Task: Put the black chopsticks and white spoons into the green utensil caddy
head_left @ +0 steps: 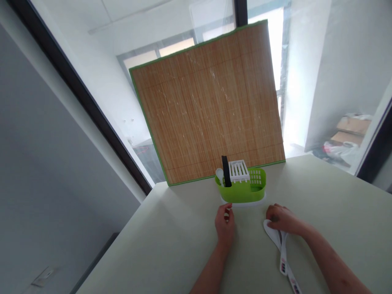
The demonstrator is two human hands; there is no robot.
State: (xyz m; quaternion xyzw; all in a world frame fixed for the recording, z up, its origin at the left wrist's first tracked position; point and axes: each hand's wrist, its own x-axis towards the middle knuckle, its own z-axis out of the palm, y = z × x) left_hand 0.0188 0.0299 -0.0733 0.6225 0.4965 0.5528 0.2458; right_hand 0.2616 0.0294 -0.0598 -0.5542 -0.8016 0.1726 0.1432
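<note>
Left hand [225,224] at the near left edge of the caddy's white base [255,203]; fingers loosely curled, gap showing inside the curl; can't tell if I'm pinching the base or just resting by it. Right hand [278,217] palm down over the head end of two white spoons; fingers bent, tips by the round-headed spoon [270,230]; can't tell if the grip is closed on it. Second spoon [283,255] has its upper end just below that hand; the two cross, printed handles running back toward me between my forearms.

Green caddy [241,195] is just beyond my left hand, ahead and left of the right one; small white spoon [219,174] leans in its left end, black upright piece [226,171] next to it; white slotted rack [239,170] sits over the middle; right section has a lattice wall. Bamboo mat [211,110], green-edged, stands behind the caddy, past both hands, in front of the glass; pale worktop [171,237] under everything.
</note>
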